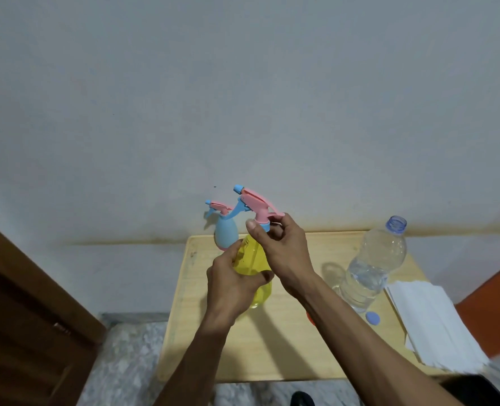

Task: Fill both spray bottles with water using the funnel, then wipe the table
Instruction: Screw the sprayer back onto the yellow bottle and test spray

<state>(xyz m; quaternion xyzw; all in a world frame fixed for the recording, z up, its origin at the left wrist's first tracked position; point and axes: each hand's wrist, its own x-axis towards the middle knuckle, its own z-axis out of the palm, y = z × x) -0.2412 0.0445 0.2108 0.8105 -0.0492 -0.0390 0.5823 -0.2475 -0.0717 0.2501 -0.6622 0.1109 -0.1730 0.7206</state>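
My left hand (232, 284) grips the body of a yellow spray bottle (251, 259) held above the small wooden table (260, 347). My right hand (283, 247) pinches the blue collar of its pink spray head (257, 204) at the bottle's neck. A second spray bottle (226, 232), blue with a pink head, stands at the table's back edge just behind the yellow one. An uncapped clear water bottle (371, 265), partly full, stands at the right. A small orange piece (309, 317) peeks out beside my right forearm; I cannot tell if it is the funnel.
A blue bottle cap (372, 318) lies on the table in front of the water bottle. A stack of white paper towels (436, 320) rests on the table's right edge. A wooden door (23, 317) stands at the left, a wall right behind the table.
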